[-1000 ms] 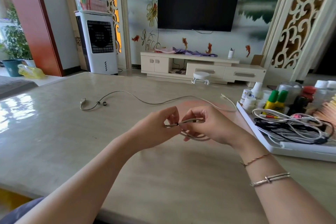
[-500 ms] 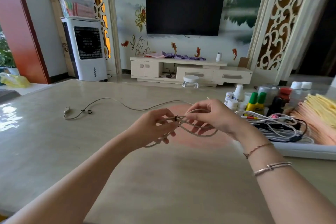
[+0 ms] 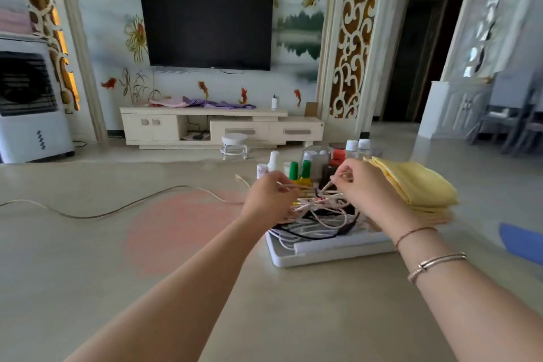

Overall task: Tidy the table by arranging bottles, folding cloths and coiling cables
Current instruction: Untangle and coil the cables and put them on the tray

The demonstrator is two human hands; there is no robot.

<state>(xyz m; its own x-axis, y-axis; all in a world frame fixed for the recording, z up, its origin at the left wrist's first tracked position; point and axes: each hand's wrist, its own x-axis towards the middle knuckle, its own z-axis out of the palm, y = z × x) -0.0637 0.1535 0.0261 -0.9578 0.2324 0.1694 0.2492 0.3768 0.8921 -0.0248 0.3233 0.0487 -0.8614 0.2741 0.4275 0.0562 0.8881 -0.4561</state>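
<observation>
My left hand (image 3: 269, 195) and my right hand (image 3: 363, 185) are both raised over the white tray (image 3: 332, 253), each pinching part of a thin beige coiled cable (image 3: 326, 192). Under them in the tray lies a tangle of white, pink and black cables (image 3: 320, 223). A long beige cable (image 3: 117, 209) still trails across the table to the left. Several bottles (image 3: 299, 169), some with green caps, stand at the tray's back. Folded yellow cloths (image 3: 417, 185) are stacked on the right of the tray.
The beige table (image 3: 176, 288) has a pink patch in its middle. A blue object (image 3: 523, 241) lies at the right edge. Behind are a TV cabinet, a small white stool and a white air cooler at the left.
Both hands moved from the table's middle to the right, over the tray, carrying the coiled beige cable. My view swung right with them.
</observation>
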